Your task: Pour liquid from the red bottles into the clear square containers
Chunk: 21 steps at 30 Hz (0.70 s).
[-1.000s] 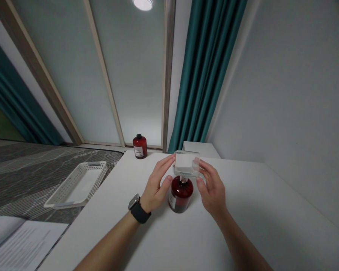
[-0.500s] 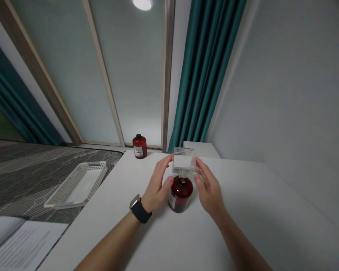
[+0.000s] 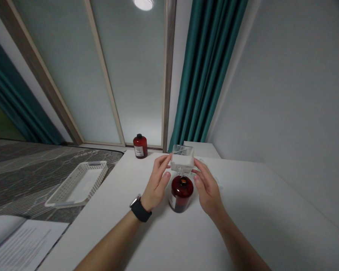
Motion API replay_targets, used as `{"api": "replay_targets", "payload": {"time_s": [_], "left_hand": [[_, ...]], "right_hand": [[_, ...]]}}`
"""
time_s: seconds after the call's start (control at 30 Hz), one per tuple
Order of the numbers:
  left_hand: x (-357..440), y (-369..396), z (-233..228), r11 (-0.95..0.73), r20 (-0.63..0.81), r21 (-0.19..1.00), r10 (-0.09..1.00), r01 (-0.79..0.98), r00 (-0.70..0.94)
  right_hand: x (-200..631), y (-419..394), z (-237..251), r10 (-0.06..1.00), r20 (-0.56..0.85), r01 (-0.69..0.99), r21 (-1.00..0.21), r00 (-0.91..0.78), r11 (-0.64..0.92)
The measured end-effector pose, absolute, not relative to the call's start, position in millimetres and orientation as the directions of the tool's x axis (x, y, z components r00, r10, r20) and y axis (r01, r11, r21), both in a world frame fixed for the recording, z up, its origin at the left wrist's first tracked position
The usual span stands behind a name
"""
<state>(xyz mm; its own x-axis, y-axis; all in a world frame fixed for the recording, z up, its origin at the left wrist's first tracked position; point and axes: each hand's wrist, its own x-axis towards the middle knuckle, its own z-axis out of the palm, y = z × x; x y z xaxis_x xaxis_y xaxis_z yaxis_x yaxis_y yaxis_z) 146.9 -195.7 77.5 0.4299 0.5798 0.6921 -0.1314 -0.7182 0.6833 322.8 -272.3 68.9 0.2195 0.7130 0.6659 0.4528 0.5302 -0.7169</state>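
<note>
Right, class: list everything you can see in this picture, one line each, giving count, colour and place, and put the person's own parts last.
open bottle: one, dark amber, uncapped, upright on the table between the hands
clear container: one, see-through with white contents, held just above the open bottle
capped bottle: one, dark amber with black cap, by the window
basket: one, white, perforated, on the dark marbled surface at left
papers: white, printed, bottom left
table: one, white
curtains: teal, beside the window
watch: one, black, left wrist
left hand: fingertips on the container's left side
right hand: fingertips on the container's right side
</note>
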Motion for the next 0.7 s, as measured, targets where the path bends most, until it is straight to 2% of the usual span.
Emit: {"api": "replay_targets", "payload": {"time_s": [0.2,0.43,0.7], "left_hand": [[146.1,-197.6,78.1,-0.763,0.713,0.637,0.526,-0.113,0.464],[143.4,-198.1,80.4,-0.803,0.750,0.585,0.481,-0.115,0.454],[142.8,-197.4,80.9,-0.826,0.767,0.552,0.448,-0.117,0.459]], "right_hand": [[322.4,-272.0,68.1,0.668,0.696,0.442,-0.702,0.262,0.558],[317.7,-274.1,69.9,0.659,0.682,0.356,-0.730,0.317,0.584],[318.0,-272.9,68.9,0.642,0.677,0.353,-0.736,0.360,0.578]]}}
